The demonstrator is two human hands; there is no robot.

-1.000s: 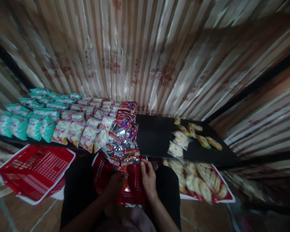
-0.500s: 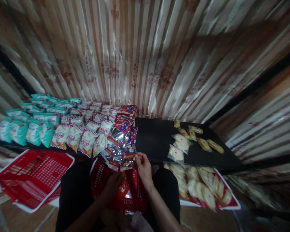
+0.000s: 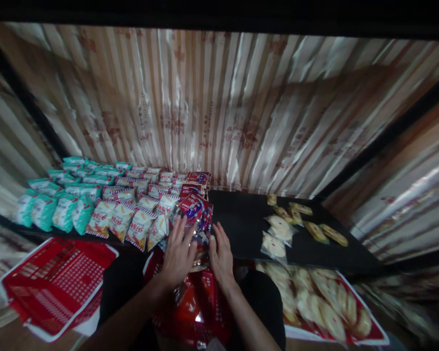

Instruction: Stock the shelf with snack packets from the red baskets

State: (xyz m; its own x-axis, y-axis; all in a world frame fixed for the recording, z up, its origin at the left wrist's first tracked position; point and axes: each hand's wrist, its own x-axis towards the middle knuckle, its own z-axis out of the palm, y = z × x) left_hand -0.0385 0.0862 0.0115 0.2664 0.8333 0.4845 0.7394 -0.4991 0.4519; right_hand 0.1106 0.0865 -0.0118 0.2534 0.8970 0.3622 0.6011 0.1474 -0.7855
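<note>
On the black shelf, a stack of dark red and purple snack packets (image 3: 194, 204) stands at the right end of the bagged goods. My left hand (image 3: 179, 251) lies over the front of these packets, fingers stretched out and apart. At their right side is my right hand (image 3: 220, 253), fingers extended upward along the edge of the stack. Neither hand is wrapped round a packet. Between my knees sits a red basket (image 3: 161, 317) with a shiny red-orange packet (image 3: 197, 297) in it. My left hand partly hides the front packets.
White snack bags (image 3: 122, 219) and teal bags (image 3: 64, 212) fill the shelf's left side. Round pale packs (image 3: 274, 246) and yellow packs (image 3: 316, 231) lie at right on the shelf (image 3: 237, 219). A red basket (image 3: 58, 282) is at left; wrapped bread (image 3: 322, 302) sits low right.
My left hand has risen from the basket onto the front packets. My right hand has moved slightly up and its pinch at the packets' edge has opened. The view has tilted up.
</note>
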